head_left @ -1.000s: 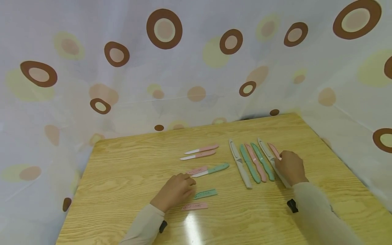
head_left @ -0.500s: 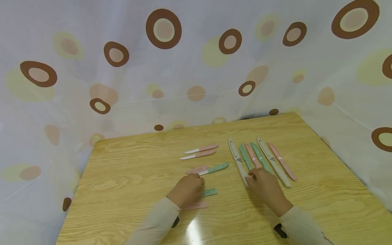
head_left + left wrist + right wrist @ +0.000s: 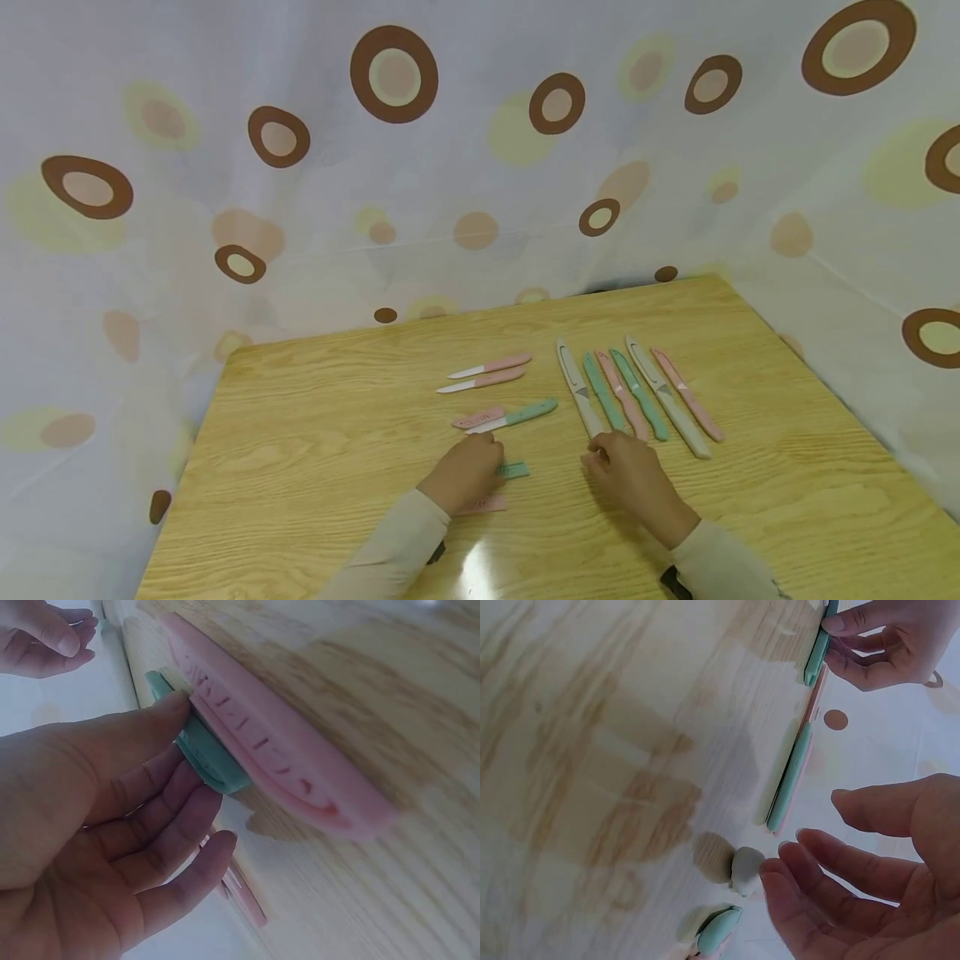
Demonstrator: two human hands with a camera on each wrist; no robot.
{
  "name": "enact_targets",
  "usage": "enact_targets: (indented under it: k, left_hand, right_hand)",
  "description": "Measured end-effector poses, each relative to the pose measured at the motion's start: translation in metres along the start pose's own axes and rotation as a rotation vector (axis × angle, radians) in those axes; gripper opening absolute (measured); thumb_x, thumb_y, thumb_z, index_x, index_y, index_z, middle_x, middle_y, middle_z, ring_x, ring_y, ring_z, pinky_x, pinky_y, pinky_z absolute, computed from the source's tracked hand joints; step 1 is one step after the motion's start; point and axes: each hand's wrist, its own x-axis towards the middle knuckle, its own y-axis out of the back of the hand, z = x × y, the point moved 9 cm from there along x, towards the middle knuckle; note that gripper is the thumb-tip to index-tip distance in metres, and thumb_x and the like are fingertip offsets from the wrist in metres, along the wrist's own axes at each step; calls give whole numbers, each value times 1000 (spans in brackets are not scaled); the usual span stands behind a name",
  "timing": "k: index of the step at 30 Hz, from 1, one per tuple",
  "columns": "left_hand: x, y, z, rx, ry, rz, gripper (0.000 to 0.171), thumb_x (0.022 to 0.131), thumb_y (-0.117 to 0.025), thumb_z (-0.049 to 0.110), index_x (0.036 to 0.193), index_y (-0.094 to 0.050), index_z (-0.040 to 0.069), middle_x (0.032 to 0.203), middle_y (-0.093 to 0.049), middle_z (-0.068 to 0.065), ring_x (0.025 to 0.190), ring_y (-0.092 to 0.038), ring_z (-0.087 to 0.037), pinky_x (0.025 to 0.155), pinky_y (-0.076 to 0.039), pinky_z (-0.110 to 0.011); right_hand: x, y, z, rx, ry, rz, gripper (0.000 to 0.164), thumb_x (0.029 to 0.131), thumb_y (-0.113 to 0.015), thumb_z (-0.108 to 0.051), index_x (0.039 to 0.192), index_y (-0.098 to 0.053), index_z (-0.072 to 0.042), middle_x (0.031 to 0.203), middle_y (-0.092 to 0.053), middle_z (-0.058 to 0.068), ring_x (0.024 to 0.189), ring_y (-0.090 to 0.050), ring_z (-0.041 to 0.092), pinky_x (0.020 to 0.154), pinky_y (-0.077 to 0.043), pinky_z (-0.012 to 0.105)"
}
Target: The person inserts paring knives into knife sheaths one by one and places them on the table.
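My left hand [image 3: 467, 473] pinches a green knife sheath [image 3: 214, 761] between thumb and fingers; in the head view the hand covers most of it. A pink sheath [image 3: 277, 735] with cut-out lettering lies beside it on the table. Just beyond the hand lies a small knife with a green handle [image 3: 534, 411] and bare white blade, overlapping another pink sheath [image 3: 480, 417]. My right hand [image 3: 633, 479] holds nothing, its fingers loosely bent with a gap from the thumb. Its fingertips are right by the handle end of a grey sheathed knife [image 3: 747, 871].
A row of several sheathed knives, grey, green and pink, lies at the right, ending with a pink knife [image 3: 688, 396]. Two pink-handled knives [image 3: 501, 377] with bare white blades lie further back. A spotted curtain [image 3: 480, 167] rises behind the wooden table [image 3: 300, 433].
My right hand has left the pink knife at the row's right end and moved left toward the front of the row. My left hand has shifted right, over the green sheath.
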Motion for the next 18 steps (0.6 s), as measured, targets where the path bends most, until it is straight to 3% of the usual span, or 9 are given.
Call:
enact_targets:
  k: [5,8,11,18]
  left_hand:
    - [-2,4,2,38,-73,48,14,83,-69,19,85,-66,5,79,-57,0,71,-53,-8,66,-46,-15]
    - [-4,7,-2,2,-82,81,12,85,-66,16,85,-64,4,74,-55,2,64,-49,-5,60,-44,-12]
    - [-9,16,-13,-85,-46,131,14,87,-63,16,91,-63,3,78,-58,2,65,-49,-4,61,-44,-12]
    - [-37,70,-39,-128,-52,455,22,86,-67,16,103,-61,3,96,-60,-3,85,-55,-11,74,-47,-20]
  right_hand:
    - [2,-3,-3,-2,7,-13,15,81,-70,-11,87,-66,2,74,-58,4,64,-52,11,58,-50,25]
    - [4,-4,-6,-3,23,3,16,80,-70,-11,87,-66,3,74,-59,5,64,-54,12,58,-50,26]
    - [8,-4,-10,-1,39,14,15,80,-70,-11,87,-67,3,73,-58,5,63,-53,12,57,-49,25]
    - [16,-4,-14,25,23,12,17,83,-68,-15,90,-67,1,73,-56,1,62,-48,9,56,-46,25]
